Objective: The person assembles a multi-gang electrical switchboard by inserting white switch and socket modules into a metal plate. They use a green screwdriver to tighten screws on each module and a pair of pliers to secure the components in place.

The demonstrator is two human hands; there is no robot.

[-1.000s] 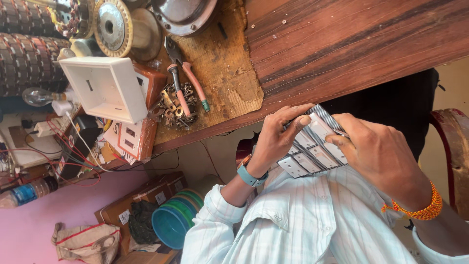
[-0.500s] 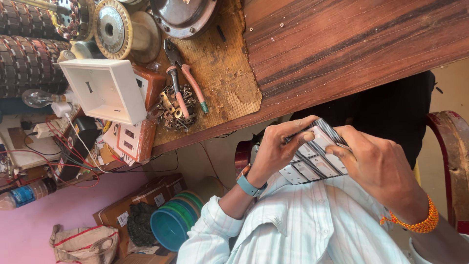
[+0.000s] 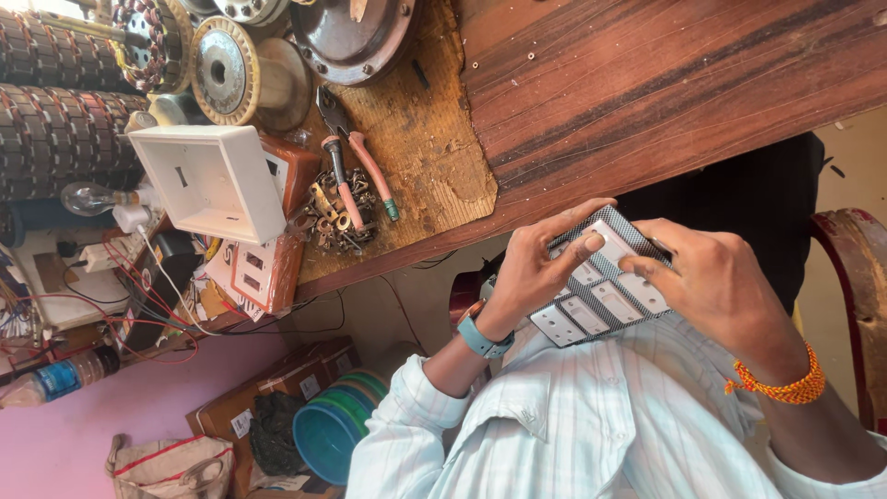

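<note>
I hold a grey patterned switch plate (image 3: pixel 602 298) with several white switches in both hands, just below the edge of the wooden workbench (image 3: pixel 647 92) and above my striped shirt. My left hand (image 3: pixel 536 268), with a blue watch on the wrist, grips the plate's left side and rests its thumb on an upper switch. My right hand (image 3: pixel 725 286), with an orange beaded bracelet on the wrist, holds the right side, its fingers lying across the plate's face.
On the bench lie a white plastic box (image 3: pixel 208 180), red-handled pliers (image 3: pixel 356 176), a heap of small metal parts (image 3: pixel 328 212), motor windings (image 3: pixel 55 139) and a bulb (image 3: pixel 88 197). Blue basins (image 3: pixel 333 434), cardboard boxes and a bag stand on the floor. A red chair (image 3: pixel 855 277) is at right.
The plate and both hands have dropped slightly and tilted. My left thumb has come off the plate's top edge onto a switch face.
</note>
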